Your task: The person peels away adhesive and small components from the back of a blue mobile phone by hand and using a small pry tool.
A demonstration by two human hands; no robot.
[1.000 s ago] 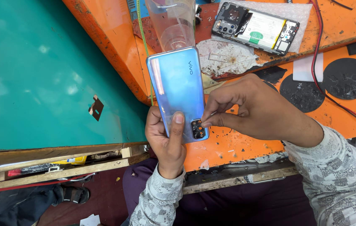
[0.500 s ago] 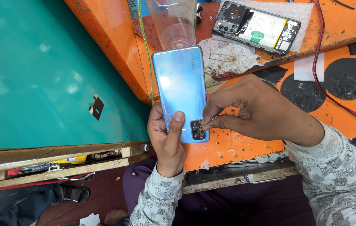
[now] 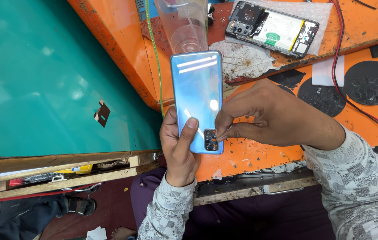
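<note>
My left hand (image 3: 180, 149) still grips the blue phone back cover (image 3: 196, 95) over the orange bench (image 3: 260, 155) | my right hand (image 3: 273, 115) stays pinched at its camera module (image 3: 210, 139) | cover barely shifted.

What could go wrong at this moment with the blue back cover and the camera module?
The left hand holds the blue phone back cover in the air, off the orange workbench, so it may slip and drop. The right hand pinches at the camera cluster; fingertips might smudge or scratch the lenses.
</note>
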